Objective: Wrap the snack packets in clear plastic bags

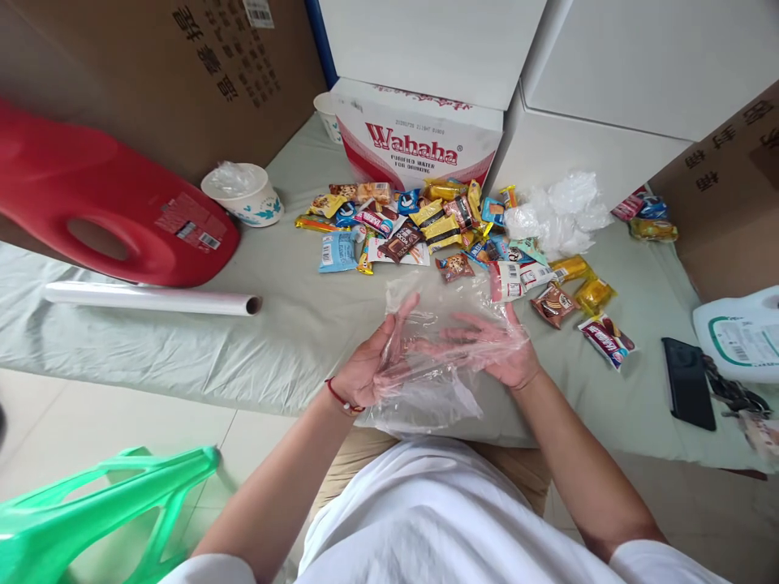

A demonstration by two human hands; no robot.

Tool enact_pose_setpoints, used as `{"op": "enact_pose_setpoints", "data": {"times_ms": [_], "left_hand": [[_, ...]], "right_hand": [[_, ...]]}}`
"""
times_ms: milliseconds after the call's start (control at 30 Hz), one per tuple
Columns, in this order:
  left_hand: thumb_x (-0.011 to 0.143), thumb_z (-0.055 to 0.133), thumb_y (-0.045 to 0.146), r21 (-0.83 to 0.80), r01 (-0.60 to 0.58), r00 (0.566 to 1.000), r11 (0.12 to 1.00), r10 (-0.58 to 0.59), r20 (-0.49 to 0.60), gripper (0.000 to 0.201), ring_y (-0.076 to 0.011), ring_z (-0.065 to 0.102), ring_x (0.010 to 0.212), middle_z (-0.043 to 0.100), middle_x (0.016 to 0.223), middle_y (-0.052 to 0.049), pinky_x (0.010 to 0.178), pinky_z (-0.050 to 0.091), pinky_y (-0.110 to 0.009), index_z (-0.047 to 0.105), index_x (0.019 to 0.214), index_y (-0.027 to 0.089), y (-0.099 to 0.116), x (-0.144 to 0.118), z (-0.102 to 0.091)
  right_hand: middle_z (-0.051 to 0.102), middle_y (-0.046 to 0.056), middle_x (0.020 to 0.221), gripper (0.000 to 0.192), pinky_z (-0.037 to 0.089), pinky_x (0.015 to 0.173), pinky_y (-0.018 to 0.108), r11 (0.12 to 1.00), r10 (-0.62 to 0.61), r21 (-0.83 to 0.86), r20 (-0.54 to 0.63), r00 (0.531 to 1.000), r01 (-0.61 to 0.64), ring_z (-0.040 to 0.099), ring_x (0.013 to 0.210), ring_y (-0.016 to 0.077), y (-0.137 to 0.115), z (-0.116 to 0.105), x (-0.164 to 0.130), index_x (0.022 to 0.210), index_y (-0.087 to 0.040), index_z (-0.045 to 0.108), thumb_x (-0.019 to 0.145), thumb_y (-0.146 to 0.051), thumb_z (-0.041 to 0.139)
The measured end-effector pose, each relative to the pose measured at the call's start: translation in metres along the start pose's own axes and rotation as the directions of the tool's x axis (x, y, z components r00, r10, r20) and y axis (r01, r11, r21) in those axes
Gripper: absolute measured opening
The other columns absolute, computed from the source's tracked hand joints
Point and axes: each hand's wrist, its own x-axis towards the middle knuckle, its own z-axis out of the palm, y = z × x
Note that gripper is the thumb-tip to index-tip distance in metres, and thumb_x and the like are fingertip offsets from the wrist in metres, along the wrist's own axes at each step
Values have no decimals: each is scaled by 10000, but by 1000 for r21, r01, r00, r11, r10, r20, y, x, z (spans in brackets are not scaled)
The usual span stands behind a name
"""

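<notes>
A thin clear plastic bag [435, 401] is spread between my two hands, low over the front of the cloth-covered table. My left hand [365, 365], with a red cord bracelet at the wrist, holds its left side, fingers stretched along the plastic. On the other side my right hand [511, 361] holds the bag with fingers spread, partly seen through the film. Just beyond lies a heap of small wrapped snacks, among them a brown cocoa packet [402, 242], a light blue packet [338, 251] and a red-and-white packet [506, 281] close to my right fingers.
Crumpled clear plastic [560, 215] lies right of the snacks. Behind stands a Wahaha water carton [419, 138]. To the left are a red jug [115, 203], a paper bowl [247, 195] and a film roll [152, 299]. A phone [689, 384] and white bottle [739, 334] lie right.
</notes>
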Motion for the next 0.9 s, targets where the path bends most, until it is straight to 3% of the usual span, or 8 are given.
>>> {"op": "enact_pose_setpoints", "data": {"times_ms": [100,233,433,567,667,700,800,900], "left_hand": [[848,678,689,80,-54,989,995,65,-134,788,-5,291,324,749,967,-53,319,145,-159,381,1545,474,-5,4,0],[833,686,699,186,-60,943,981,117,-312,788,-12,280,340,730,889,-42,332,117,-171,445,1519,394,-8,3,-3],[804,750,516,195,-230,789,954,300,-537,479,-31,297,360,559,647,65,354,153,-156,577,1144,228,2,1,-29],[726,767,305,457,-288,486,842,539,-688,368,-72,467,507,562,736,52,428,305,-172,540,1000,212,9,-12,-48],[813,672,245,846,-171,196,504,859,-472,263,-126,598,759,628,894,2,652,478,-222,605,1066,223,7,-25,-35],[857,623,240,928,-123,227,351,921,-318,207,-149,622,835,655,938,-19,744,507,-256,640,1063,226,4,-26,-26],[955,496,268,991,-110,566,-75,815,124,264,-241,658,1074,732,1101,-90,994,498,-392,723,1082,223,-10,-14,1],[1000,443,319,939,22,749,-344,628,212,416,-323,506,1401,622,1448,-140,1206,299,-558,659,1338,208,-27,13,5]], "right_hand": [[767,149,907,1105,553,850,589,999,39,-17,76,996,-37,732,826,328,3,4,0,1173,-173,731,596,-1063,419],[678,4,678,668,586,800,469,991,-49,-127,-12,999,47,649,640,195,3,-11,-8,983,-210,760,534,-682,909],[539,-71,613,424,515,509,253,988,-115,-141,-376,919,66,474,483,81,13,-39,-19,820,-211,671,605,-448,948],[520,-68,555,465,445,441,249,910,-240,-413,-474,847,27,475,434,99,28,-46,-33,818,-201,652,664,-580,874],[563,-44,583,442,431,459,255,794,-377,-606,-440,815,40,518,454,117,35,-41,-39,841,-202,660,763,-619,783],[588,-32,622,417,439,470,261,758,-413,-650,-406,815,60,526,469,120,36,-37,-41,860,-206,666,799,-609,756],[632,1,737,306,483,530,289,576,-562,-803,-254,787,151,550,547,140,33,-25,-47,907,-229,693,895,-535,688],[660,26,805,165,517,655,322,274,-786,-944,-110,608,183,588,659,174,28,-19,-62,955,-262,723,946,-413,657]]}}
